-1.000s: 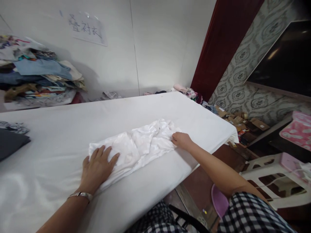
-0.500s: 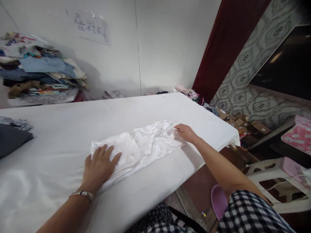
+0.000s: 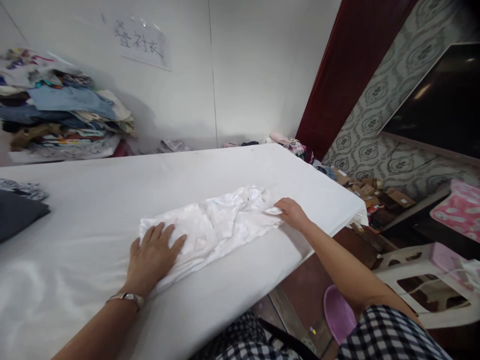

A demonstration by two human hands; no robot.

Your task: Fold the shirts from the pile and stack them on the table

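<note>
A white garment, probably a shirt, lies folded into a long strip across the white-covered table. Wrinkles bunch up toward its right end. My left hand rests flat on its left end, fingers spread. At the other end, my right hand pinches an edge of the cloth between thumb and fingers, pulling a small flap outward. The thumb is partly hidden.
Dark folded clothes lie at the table's left edge. Behind it stands a tall pile of clothes. To the right are cardboard boxes, a white plastic stool and a purple basin on the floor.
My right hand has moved slightly right and toward me, and now grips the garment's right edge. My left hand has stayed in place on the cloth.
</note>
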